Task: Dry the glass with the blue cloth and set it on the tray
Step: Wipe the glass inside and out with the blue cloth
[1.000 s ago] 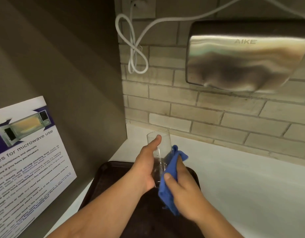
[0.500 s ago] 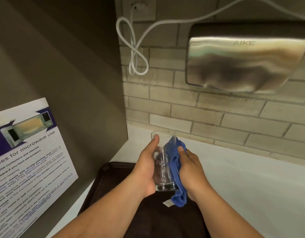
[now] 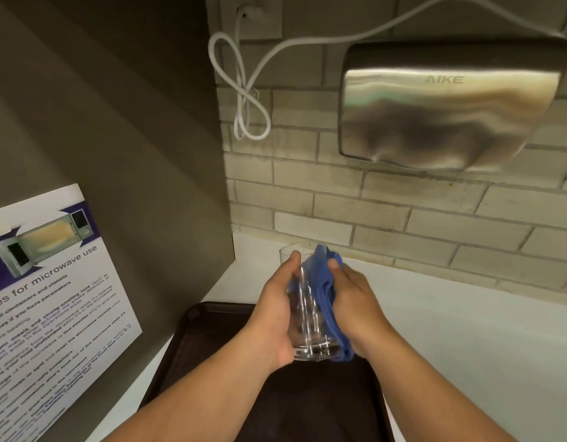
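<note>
A clear drinking glass [image 3: 307,317] is held upright above the dark brown tray [image 3: 212,352]. My left hand [image 3: 276,311] wraps around its left side, thumb near the rim. My right hand [image 3: 355,304] presses the blue cloth [image 3: 323,282] against the right side of the glass. The cloth runs from the rim down past the base, and its top corner sticks up above the rim. The glass hangs in the air, apart from the tray.
The tray lies on a white counter [image 3: 467,330] in a corner. A brick wall behind carries a steel hand dryer [image 3: 444,106] and a looped white cable [image 3: 244,90]. A microwave-use poster [image 3: 46,298] hangs on the left wall.
My right hand has slid up the side of the glass with the cloth, which now covers the glass from rim to base. The left hand keeps its grip.
</note>
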{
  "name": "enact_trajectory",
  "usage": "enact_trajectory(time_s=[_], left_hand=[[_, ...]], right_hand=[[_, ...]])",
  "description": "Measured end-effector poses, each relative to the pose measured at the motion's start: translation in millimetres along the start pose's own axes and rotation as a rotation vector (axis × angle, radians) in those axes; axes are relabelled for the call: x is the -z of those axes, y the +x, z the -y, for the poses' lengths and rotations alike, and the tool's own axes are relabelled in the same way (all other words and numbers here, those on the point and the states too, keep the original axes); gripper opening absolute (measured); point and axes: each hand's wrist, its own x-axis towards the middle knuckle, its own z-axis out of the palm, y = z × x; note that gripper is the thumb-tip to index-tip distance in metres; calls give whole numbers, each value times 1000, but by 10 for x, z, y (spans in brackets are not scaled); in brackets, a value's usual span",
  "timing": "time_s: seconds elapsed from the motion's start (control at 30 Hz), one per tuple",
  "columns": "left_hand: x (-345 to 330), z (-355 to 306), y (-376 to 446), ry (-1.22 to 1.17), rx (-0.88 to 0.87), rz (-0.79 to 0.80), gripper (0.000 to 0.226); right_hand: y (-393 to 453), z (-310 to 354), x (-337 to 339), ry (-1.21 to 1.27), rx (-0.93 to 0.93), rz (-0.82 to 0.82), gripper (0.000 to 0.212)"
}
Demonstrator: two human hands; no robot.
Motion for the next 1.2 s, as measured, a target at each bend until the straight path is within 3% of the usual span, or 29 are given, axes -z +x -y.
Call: enact_trajectory(time_s=[0.1, 0.2, 0.27, 0.37, 0.47, 0.53, 0.63, 0.7, 0.8, 0.87, 0.97, 1.1, 1.2], left_hand=[[-6, -109, -6, 16, -31, -66, 53], [-7, -65, 3, 85, -66, -169, 57], [3, 3, 13, 100, -59, -164, 55], [56, -12, 38, 65, -60, -98, 52], [74, -75, 46, 61, -85, -56, 50], [66, -73, 39, 45, -69, -44, 60], [61, -89, 31, 28, -66, -90, 68], [89, -109, 38, 52, -76, -136, 74], [84, -30, 23, 129, -102, -131, 69], [58, 52, -5, 134, -76, -108, 78], [17, 46, -36, 91, -80, -64, 79], [7, -69, 32, 27, -115, -59, 70], [5, -99, 51, 51, -147, -148, 59]], right_hand=[[-333, -262, -126, -178, 57, 145, 42], [-411, -352, -270, -376, 213, 73, 55], [-286, -231, -262, -296, 221, -2, 51], [-48, -5, -114, -189, 163, -94, 27], [64, 22, -74, -144, 134, -142, 47], [41, -8, -82, -101, 87, -103, 51], [-70, -153, -29, -31, 59, 96, 44], [-230, -254, -52, -112, 102, 199, 46], [-335, -306, -178, -300, 208, 120, 57], [-226, -244, -195, -302, 261, 11, 63], [41, -43, -99, -171, 207, -79, 48], [11, -63, -46, 34, 18, 0, 41], [-239, -273, -188, -172, 87, 67, 44]])
